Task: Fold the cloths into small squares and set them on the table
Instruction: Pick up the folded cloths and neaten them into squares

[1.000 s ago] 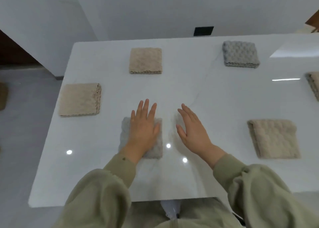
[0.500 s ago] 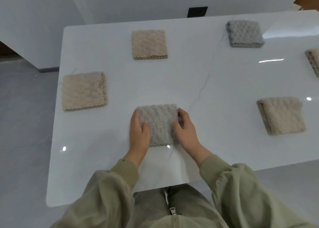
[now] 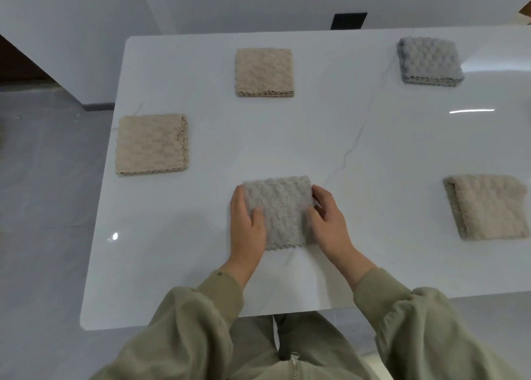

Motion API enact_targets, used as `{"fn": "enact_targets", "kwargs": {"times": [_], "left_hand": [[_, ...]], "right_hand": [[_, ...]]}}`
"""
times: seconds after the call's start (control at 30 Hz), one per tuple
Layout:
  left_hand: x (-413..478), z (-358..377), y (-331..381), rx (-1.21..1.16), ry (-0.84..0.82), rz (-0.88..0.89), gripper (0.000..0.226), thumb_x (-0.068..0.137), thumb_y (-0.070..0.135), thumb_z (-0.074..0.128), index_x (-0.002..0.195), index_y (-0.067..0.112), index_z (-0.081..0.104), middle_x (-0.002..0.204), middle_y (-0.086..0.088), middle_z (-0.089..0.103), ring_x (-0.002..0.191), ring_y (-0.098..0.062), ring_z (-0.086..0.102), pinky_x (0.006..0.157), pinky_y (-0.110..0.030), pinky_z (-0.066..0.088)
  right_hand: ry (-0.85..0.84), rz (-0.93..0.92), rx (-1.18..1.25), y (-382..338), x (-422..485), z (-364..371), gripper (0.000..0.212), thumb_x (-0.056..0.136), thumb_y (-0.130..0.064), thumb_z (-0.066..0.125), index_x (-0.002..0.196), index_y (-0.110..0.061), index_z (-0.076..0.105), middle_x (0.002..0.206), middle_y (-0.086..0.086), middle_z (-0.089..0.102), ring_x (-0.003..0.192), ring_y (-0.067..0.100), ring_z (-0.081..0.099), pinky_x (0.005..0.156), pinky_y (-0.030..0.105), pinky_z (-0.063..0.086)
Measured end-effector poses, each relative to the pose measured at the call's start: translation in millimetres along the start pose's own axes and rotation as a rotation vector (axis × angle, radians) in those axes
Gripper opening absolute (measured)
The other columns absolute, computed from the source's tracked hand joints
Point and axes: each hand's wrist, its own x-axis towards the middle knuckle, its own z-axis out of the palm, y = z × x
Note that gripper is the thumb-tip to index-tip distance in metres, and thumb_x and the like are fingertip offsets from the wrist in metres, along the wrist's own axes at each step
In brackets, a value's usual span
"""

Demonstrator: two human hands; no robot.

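the white table point(image 3: 316, 138) fills most of the view, its near edge just in front of the person

four folded squares lie on it, well apart from one another: the left beige cloth point(image 3: 152, 145), the far beige cloth point(image 3: 264, 72), the far grey cloth point(image 3: 429, 62) and the right beige cloth point(image 3: 488, 210), whose fold looks looser than the rest

the near grey cloth point(image 3: 278, 213) lies flat on the table, close to the near edge and straight ahead of the body. it is already a small square or close to one, with its scalloped open edges facing the person and its slightly longer side seeming to run away from them

the left hand point(image 3: 247, 227) has its left edge and the right hand point(image 3: 329, 224) its right edge, so the cloth sits squarely between them, neither hand nearer than the other

on each side the thumb lies on top and the fingers curl round the outer edge, pinching it; whether the fingertips reach underneath cannot be told

the folding looks done here, and what seems left is to square the cloth up and let go. any shift would likely need both hands to move as one, or the layers could skew
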Motion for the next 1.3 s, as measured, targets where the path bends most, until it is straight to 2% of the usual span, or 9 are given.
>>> {"fn": "enact_targets", "kwargs": {"times": [0.1, 0.23, 0.47, 0.57, 0.67, 0.83, 1.0, 1.13, 1.3], "left_hand": [[13, -4, 2, -0.109, 0.019, -0.039, 0.053, 0.101, 0.024, 0.037, 0.150, 0.018, 0.017, 0.154, 0.005, 0.020, 0.141, -0.005, 0.019, 0.118, -0.032, 0.018], [22, -7, 8, -0.140, -0.024, -0.060, 0.050, 0.102, 0.025, 0.034, 0.149, 0.019, 0.020, 0.154, 0.009, 0.023, 0.135, 0.003, 0.022, 0.109, -0.014, 0.018], [18, -2, 2, -0.087, -0.043, 0.004, 0.050, 0.100, 0.015, 0.039, 0.148, 0.011, 0.023, 0.153, 0.003, 0.025, 0.136, 0.001, 0.021, 0.106, -0.008, 0.016], [18, -4, -1, -0.105, -0.041, 0.018, 0.050, 0.100, 0.013, 0.040, 0.147, 0.009, 0.024, 0.152, 0.003, 0.027, 0.138, -0.002, 0.022, 0.110, -0.013, 0.017], [19, -4, -2, -0.131, -0.048, 0.028, 0.053, 0.098, 0.021, 0.041, 0.147, 0.011, 0.024, 0.151, 0.004, 0.028, 0.138, -0.001, 0.023, 0.112, -0.016, 0.018], [18, 0, 1, -0.117, -0.063, 0.052, 0.062, 0.090, 0.031, 0.037, 0.147, 0.009, 0.025, 0.146, 0.009, 0.029, 0.135, 0.003, 0.023, 0.106, -0.002, 0.018], [22, -5, -2, -0.184, -0.032, 0.022, 0.060, 0.091, 0.032, 0.037, 0.147, 0.012, 0.026, 0.148, 0.010, 0.030, 0.137, 0.002, 0.025, 0.112, -0.015, 0.021], [19, 1, -1, -0.154, -0.047, 0.063, 0.061, 0.091, 0.028, 0.037, 0.146, 0.007, 0.026, 0.147, 0.007, 0.029, 0.137, -0.001, 0.024, 0.110, -0.009, 0.019], [20, -2, -5, -0.232, -0.039, 0.048, 0.061, 0.091, 0.028, 0.038, 0.146, 0.007, 0.025, 0.149, 0.006, 0.029, 0.138, -0.002, 0.025, 0.112, -0.012, 0.021]], "right_hand": [[0.054, -0.003, 0.007, -1, 8, -3, 0.051, 0.095, -0.012, 0.045, 0.144, -0.019, 0.033, 0.138, -0.012, 0.041, 0.124, 0.002, 0.040, 0.104, 0.021, 0.032], [0.067, -0.020, 0.026, -4, 23, 8, 0.050, 0.095, -0.010, 0.044, 0.144, -0.015, 0.033, 0.144, -0.005, 0.040, 0.129, 0.005, 0.039, 0.105, 0.018, 0.030], [0.066, -0.029, 0.022, 7, 17, 15, 0.048, 0.095, -0.010, 0.045, 0.141, -0.017, 0.037, 0.131, -0.018, 0.044, 0.117, -0.004, 0.044, 0.090, 0.000, 0.031], [0.086, -0.024, 0.053, 6, 17, 13, 0.046, 0.092, -0.016, 0.047, 0.137, -0.019, 0.041, 0.121, -0.026, 0.049, 0.110, -0.010, 0.049, 0.094, 0.012, 0.037], [0.110, -0.030, 0.071, 3, 19, 11, 0.054, 0.088, -0.022, 0.046, 0.141, -0.016, 0.038, 0.136, -0.011, 0.047, 0.124, 0.002, 0.045, 0.103, 0.017, 0.035], [0.091, -0.061, 0.032, -1, 21, 24, 0.062, 0.084, -0.029, 0.043, 0.143, -0.015, 0.034, 0.140, -0.012, 0.040, 0.127, 0.000, 0.037, 0.098, 0.001, 0.027], [0.152, -0.065, 0.106, 9, 21, 18, 0.059, 0.085, -0.027, 0.043, 0.142, -0.013, 0.036, 0.143, -0.003, 0.042, 0.131, 0.008, 0.040, 0.111, 0.025, 0.032], [0.101, -0.090, 0.023, 7, 18, 27, 0.061, 0.084, -0.028, 0.042, 0.143, -0.015, 0.034, 0.143, -0.010, 0.038, 0.129, -0.001, 0.035, 0.104, 0.005, 0.026], [0.132, -0.067, 0.075, 9, 22, 18, 0.062, 0.083, -0.027, 0.043, 0.143, -0.014, 0.034, 0.145, -0.004, 0.041, 0.131, 0.005, 0.038, 0.109, 0.020, 0.030]]}}
